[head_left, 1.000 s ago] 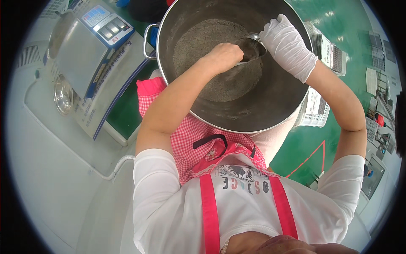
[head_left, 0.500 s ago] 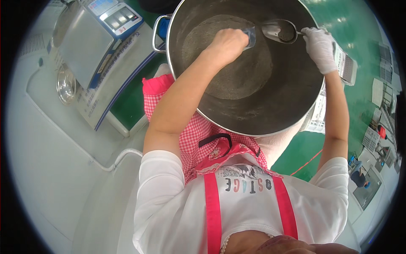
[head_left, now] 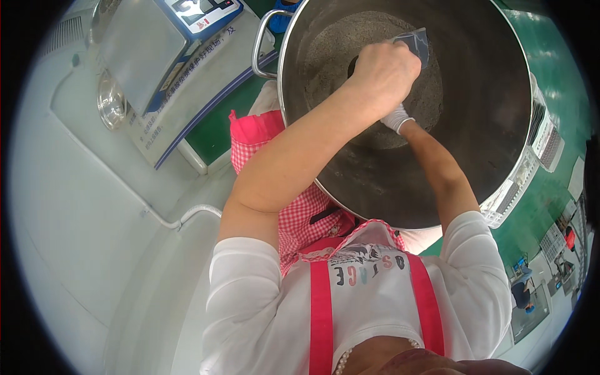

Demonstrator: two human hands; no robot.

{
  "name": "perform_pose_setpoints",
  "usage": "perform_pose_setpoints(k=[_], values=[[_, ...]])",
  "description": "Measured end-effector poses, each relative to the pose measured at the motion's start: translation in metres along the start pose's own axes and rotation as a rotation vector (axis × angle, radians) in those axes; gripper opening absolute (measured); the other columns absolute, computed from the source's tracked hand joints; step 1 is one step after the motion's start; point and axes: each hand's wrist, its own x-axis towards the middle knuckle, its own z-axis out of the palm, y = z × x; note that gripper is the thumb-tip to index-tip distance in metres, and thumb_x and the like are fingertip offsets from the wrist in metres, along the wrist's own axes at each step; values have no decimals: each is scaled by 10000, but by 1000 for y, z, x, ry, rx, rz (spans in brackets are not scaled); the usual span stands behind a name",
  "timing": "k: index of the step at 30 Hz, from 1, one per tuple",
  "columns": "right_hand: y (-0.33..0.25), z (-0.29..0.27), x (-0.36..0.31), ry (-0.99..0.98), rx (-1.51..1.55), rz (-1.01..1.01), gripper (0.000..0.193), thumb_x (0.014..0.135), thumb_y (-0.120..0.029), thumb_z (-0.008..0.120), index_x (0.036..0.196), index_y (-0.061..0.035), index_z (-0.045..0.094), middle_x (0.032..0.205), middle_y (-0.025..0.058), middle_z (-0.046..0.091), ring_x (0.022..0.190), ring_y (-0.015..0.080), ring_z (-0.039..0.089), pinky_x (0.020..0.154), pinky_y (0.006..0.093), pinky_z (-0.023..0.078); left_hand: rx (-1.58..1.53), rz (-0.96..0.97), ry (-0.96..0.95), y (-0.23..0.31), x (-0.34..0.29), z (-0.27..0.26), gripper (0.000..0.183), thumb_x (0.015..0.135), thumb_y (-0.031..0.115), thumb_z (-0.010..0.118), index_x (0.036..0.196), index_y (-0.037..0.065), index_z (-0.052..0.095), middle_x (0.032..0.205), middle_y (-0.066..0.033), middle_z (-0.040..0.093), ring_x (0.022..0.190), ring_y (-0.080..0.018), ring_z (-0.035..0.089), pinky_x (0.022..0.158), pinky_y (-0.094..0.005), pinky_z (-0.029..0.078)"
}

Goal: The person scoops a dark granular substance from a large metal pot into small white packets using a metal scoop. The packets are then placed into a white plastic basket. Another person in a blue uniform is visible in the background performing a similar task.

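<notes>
A large steel pot (head_left: 487, 125) holds grey-brown powder (head_left: 331, 47) over its bottom. My bare left hand (head_left: 389, 74) is above the powder, its fingers closed on a small clear plastic bag (head_left: 417, 45). My right hand (head_left: 396, 119), in a white glove, reaches down into the pot below the left wrist. It is closed round the handle of a metal scoop, though the left hand and forearm hide its fingers and most of the scoop. Only a dark edge of the scoop (head_left: 352, 66) shows, beside the left knuckles.
At the left, a blue-and-grey weighing scale (head_left: 140, 56) stands on a white table (head_left: 215, 81), with a shiny steel bowl (head_left: 111, 103) near it. The pot's loop handle (head_left: 259, 47) sticks out toward them. White plastic crates (head_left: 512, 187) stand at the pot's right, above green floor.
My right hand has swung from the pot's right rim down into the powder with the scoop. The left hand still grips the bag. The view has shifted, so the pot appears further right.
</notes>
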Motion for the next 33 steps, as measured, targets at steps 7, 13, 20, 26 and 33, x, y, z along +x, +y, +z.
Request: perform_pose_setpoints(k=[7,13,20,26,33], values=[[57,-68,-43,75,507,-118,176,889,-154,682,1051,-133,747,1070,88,708,1015,324,642,920,437,489,70,0,91,-9,1,6,118,760,35,608,793,24,721,921,-151,679,911,-321,684,760,-439,574],[96,-258,-123,190,592,143,177,920,-110,692,1082,-48,730,990,97,699,931,167,663,849,286,524,101,18,163,-18,5,11,153,753,22,600,813,56,736,978,-130,654,992,-302,646,804,-422,563],[67,-405,-168,276,136,167,219,908,-141,679,1097,-36,711,1004,96,710,1009,229,657,890,351,512,78,184,-12,-2,-1,22,141,759,-9,599,816,38,719,985,-147,642,1005,-318,641,831,-430,555],[-11,-410,-137,321,-707,-17,124,810,-136,653,920,-121,709,885,45,648,970,218,609,878,374,438,8,316,-41,10,-6,35,119,714,-19,630,793,31,704,946,-138,645,960,-320,655,799,-431,566],[-44,-414,-137,313,-889,-9,158,754,-110,663,907,-133,692,872,34,635,973,213,603,882,362,433,54,312,-80,10,-4,29,127,686,-30,662,786,33,708,903,-134,646,950,-317,662,774,-427,575]])
